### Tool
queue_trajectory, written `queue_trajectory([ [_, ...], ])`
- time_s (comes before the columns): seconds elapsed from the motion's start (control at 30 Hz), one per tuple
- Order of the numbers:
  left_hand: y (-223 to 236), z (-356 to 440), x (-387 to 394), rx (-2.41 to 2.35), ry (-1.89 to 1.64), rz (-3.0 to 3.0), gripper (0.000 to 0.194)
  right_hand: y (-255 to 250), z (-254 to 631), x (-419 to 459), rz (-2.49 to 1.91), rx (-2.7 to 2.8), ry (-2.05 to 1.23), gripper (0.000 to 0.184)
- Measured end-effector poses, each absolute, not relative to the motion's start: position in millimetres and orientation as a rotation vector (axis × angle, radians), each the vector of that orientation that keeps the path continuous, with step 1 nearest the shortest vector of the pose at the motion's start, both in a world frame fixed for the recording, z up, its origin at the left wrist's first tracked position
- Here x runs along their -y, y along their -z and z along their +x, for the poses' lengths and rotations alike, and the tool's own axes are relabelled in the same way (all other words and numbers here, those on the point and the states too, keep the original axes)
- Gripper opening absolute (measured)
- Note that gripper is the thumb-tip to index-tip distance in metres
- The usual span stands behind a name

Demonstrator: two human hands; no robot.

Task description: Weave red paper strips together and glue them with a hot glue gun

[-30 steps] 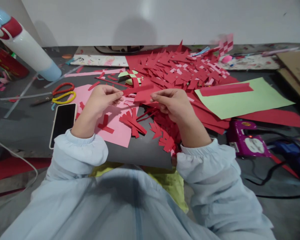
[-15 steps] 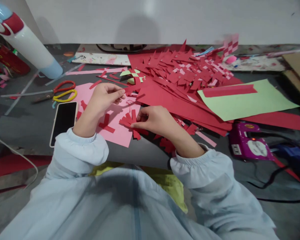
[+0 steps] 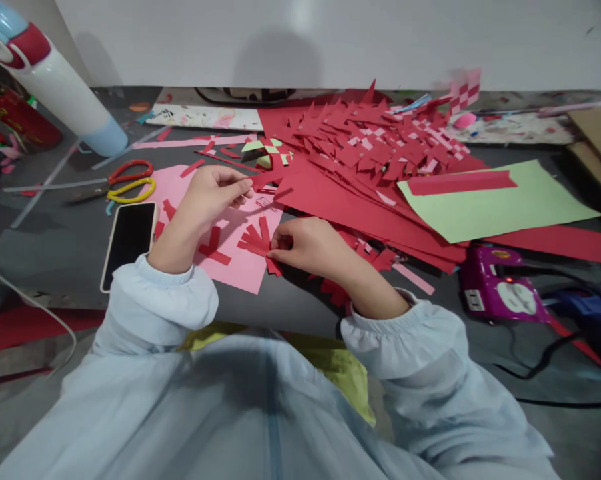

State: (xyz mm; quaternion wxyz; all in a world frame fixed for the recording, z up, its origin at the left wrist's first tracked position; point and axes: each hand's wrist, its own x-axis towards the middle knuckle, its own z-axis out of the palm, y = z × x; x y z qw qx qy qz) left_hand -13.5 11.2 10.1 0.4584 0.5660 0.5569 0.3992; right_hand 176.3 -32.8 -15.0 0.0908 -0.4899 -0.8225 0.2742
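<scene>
Between the thumb and fingertips of my left hand (image 3: 221,190) is a red paper strip (image 3: 263,180), held above the pink sheet (image 3: 245,277). My right hand (image 3: 303,245) is closed in a pinch at the edge of a small fanned pile of red paper strips (image 3: 255,239); its fingers hide part of that pile. Two more red strips (image 3: 214,248) lie in a V shape on the pink sheet. Just behind my right hand are large red paper sheets (image 3: 325,197), with a folded red and pink checkered paper piece (image 3: 375,140) spread on top.
Scissors (image 3: 133,181) and a phone (image 3: 130,233) lie to the left, with a white bottle (image 3: 65,87) behind them. A pale green sheet (image 3: 505,213) is on the right, near a purple power box (image 3: 503,287) with black cables. A white board (image 3: 405,40) stands along the back.
My right hand has shifted slightly at the edge of the red strip pile, its fingertips a little lower. My left hand keeps its hold on the strip, nearly still.
</scene>
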Motion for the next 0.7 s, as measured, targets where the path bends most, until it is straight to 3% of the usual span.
queue_trajectory([
  [0.23, -6.2, -16.2, -13.1, -1.376, -0.976, 1.458, 0.012, 17.9, 175.3, 34.3, -1.436, 2.446, -0.785, 0.025],
  [0.7, -2.8, -19.2, -13.1, -1.363, -0.975, 1.523, 0.011, 21.1, 176.3, 30.4, -1.440, 2.361, -0.833, 0.024],
])
